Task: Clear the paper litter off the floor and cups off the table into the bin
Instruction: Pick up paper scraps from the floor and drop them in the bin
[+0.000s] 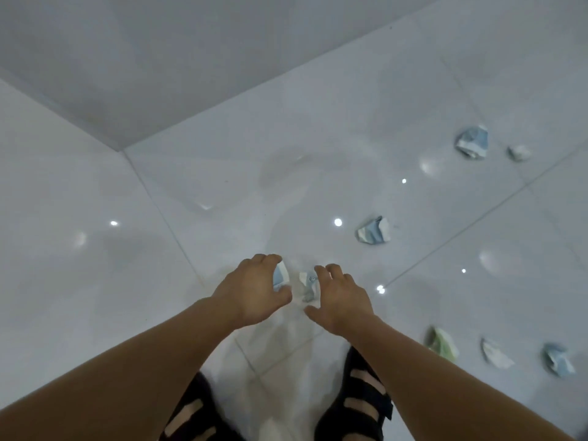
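Paper litter dots a glossy white tiled floor as a person bends to gather it. A blue scrap is gripped in the curled fingers of the left hand, low over the tiles. Just beside it a white scrap lies on the floor by the right hand, whose fingers are spread and hold nothing; whether they touch the paper cannot be told. To the person's right lie six more pieces: a striped wad near the hands, a big blue wad and a pale bit farther out, and a green wad, a white shred and a blue ball in a row beside the black sandals. The job looks barely begun, with one piece in hand and seven on the floor. No bin, table or cups are in view, so what any bin holds cannot be said. A grey wall meets the floor beyond.
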A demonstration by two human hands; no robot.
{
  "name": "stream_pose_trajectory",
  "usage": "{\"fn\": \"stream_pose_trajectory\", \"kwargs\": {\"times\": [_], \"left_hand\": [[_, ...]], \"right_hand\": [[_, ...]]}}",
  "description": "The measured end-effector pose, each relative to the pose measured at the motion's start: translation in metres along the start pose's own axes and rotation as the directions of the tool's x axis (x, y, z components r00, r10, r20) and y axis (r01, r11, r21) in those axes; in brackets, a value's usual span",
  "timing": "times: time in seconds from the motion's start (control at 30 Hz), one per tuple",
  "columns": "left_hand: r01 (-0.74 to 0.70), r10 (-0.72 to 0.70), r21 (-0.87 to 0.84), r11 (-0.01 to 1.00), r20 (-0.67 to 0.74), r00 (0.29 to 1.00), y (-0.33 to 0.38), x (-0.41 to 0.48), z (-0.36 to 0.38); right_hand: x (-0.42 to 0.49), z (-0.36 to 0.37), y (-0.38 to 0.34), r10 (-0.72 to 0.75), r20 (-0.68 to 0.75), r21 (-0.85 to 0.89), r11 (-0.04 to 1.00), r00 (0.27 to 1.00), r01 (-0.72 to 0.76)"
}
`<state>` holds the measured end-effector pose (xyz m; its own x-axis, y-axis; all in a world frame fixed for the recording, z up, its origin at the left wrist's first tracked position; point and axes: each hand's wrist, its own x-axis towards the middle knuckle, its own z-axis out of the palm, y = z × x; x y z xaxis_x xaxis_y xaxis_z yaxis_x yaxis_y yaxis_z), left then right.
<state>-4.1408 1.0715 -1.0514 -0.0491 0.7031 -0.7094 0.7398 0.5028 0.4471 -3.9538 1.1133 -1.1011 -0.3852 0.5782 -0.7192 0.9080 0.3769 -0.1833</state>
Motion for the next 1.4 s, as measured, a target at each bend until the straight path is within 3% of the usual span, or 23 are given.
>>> {"fn": "stream_pose_trajectory", "kwargs": {"times": [0.17,0.3,0.4,0.53,0.7,0.77,0.83,0.93,1.13,1.4], "left_hand": [[-0.007,0.007,-0.015,1.000,-0.015,1.000,-0.022,0.035,0.025],[-0.005,0.004,-0.084,0.996,-0.006,1.000,-0.014,0.022,0.018],[-0.015,0.020,-0.247,0.969,0.018,1.000,0.004,0.002,-0.001],[0.003,0.003,-0.547,0.837,0.011,1.000,0.018,-0.021,-0.035],[0.048,-0.087,-0.600,0.798,-0.036,0.996,-0.007,-0.039,-0.051],[0.065,-0.130,-0.538,0.841,-0.084,0.988,-0.033,-0.043,-0.048],[0.123,-0.189,-0.433,0.893,-0.114,0.975,-0.064,-0.044,-0.039],[0.194,-0.252,-0.346,0.918,-0.132,0.959,-0.106,-0.041,-0.017],[0.191,-0.261,-0.303,0.934,-0.211,0.942,-0.153,-0.019,0.018],[0.151,-0.206,-0.231,0.961,-0.232,0.951,-0.137,-0.032,0.003]], "right_hand": [[0.036,0.037,0.002,-0.010,-0.044,0.028,1.000,0.999,0.011],[0.021,0.014,-0.004,-0.042,-0.174,0.151,0.986,0.984,0.069],[-0.007,-0.029,-0.020,-0.157,-0.316,0.251,0.937,0.936,0.242],[-0.043,-0.082,-0.045,-0.284,-0.425,0.299,0.852,0.859,0.430],[-0.050,-0.093,-0.079,-0.302,-0.414,0.366,0.808,0.858,0.461],[-0.039,-0.082,-0.086,-0.302,-0.372,0.374,0.817,0.878,0.440],[-0.019,-0.063,-0.085,-0.325,-0.307,0.269,0.872,0.894,0.409],[0.015,-0.029,-0.077,-0.352,-0.129,-0.048,0.936,0.927,0.349],[0.064,0.028,-0.069,-0.346,-0.017,-0.348,0.882,0.938,0.319],[0.055,0.000,-0.082,-0.375,-0.059,-0.337,0.880,0.925,0.335]]}}
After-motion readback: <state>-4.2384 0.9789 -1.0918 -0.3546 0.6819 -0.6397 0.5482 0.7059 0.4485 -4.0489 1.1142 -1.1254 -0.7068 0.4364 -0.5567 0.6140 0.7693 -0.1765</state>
